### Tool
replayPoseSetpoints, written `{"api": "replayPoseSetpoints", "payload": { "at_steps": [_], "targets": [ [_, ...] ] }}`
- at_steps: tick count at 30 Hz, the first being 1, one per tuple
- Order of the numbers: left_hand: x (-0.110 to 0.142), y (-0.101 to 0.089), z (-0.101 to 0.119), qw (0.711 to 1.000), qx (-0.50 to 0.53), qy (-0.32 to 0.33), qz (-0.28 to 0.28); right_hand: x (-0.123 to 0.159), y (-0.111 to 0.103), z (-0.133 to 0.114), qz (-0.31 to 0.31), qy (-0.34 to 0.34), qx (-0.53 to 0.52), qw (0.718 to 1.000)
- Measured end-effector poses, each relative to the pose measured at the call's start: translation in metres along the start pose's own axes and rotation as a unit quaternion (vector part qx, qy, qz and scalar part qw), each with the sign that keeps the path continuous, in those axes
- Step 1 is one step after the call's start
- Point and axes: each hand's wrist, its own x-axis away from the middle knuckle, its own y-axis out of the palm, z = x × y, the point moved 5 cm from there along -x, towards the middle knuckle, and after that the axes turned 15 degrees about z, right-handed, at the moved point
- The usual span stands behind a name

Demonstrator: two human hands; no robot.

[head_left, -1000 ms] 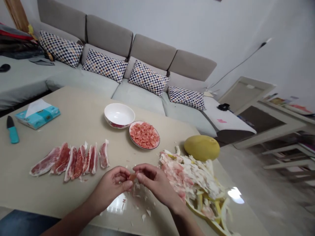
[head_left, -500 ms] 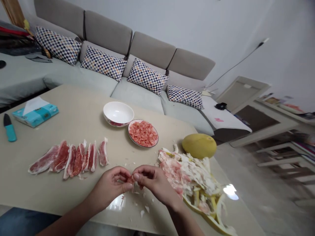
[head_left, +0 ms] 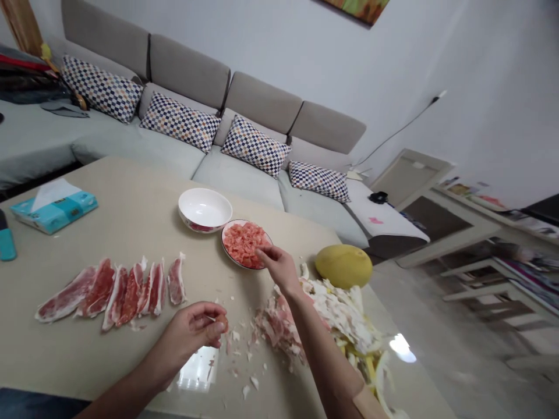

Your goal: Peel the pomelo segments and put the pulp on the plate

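Note:
My left hand (head_left: 196,329) is over the near part of the table, thumb and fingers pinched on a small piece of pomelo flesh (head_left: 222,322). My right hand (head_left: 279,265) reaches over the right edge of a dark-rimmed plate (head_left: 236,263) heaped with pink pomelo pulp (head_left: 246,241). Its fingertips are pinched together at the pulp; what they hold is hidden. Left of my left hand, several peeled pomelo segments (head_left: 131,295) lie in a row. Under my right forearm is a pile of pink and white pomelo membrane and peel (head_left: 345,314).
A white bowl (head_left: 205,210) stands against the plate's far left. A whole yellow pomelo (head_left: 343,266) lies beyond the peel pile. Far left are a tissue pack (head_left: 56,212) and a teal-handled knife (head_left: 6,244). Small white scraps dot the table near my hands. A sofa (head_left: 168,163) runs behind.
My right hand has parted from my left and moved forward to the plate of pulp. My left hand has shifted slightly left and down, still pinching flesh. The view has tilted a little.

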Motion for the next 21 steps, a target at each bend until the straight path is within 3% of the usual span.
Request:
{"api": "replayPoseSetpoints", "payload": {
  "at_steps": [2,4,7,12,14,21],
  "targets": [
    [0.000,0.000,-0.001,1.000,0.013,-0.010,-0.004,-0.018,-0.001,-0.004,0.040,-0.025,0.026,0.999],
    [0.000,-0.001,-0.001,0.999,0.027,-0.016,-0.008,-0.018,-0.003,-0.010,0.057,-0.045,0.041,0.996],
    [-0.001,-0.002,0.001,0.999,0.039,-0.013,-0.006,0.016,-0.004,-0.018,0.025,-0.061,0.045,0.997],
    [-0.001,-0.001,0.003,0.999,0.054,0.004,0.000,0.107,0.002,-0.024,-0.155,-0.033,0.016,0.987],
    [0.001,0.001,0.004,0.999,0.051,0.012,-0.002,0.131,0.002,-0.026,-0.189,-0.023,0.004,0.982],
    [0.005,0.005,0.004,0.999,-0.008,0.036,-0.006,0.146,-0.001,-0.028,-0.172,-0.011,0.001,0.985]
  ]
}}
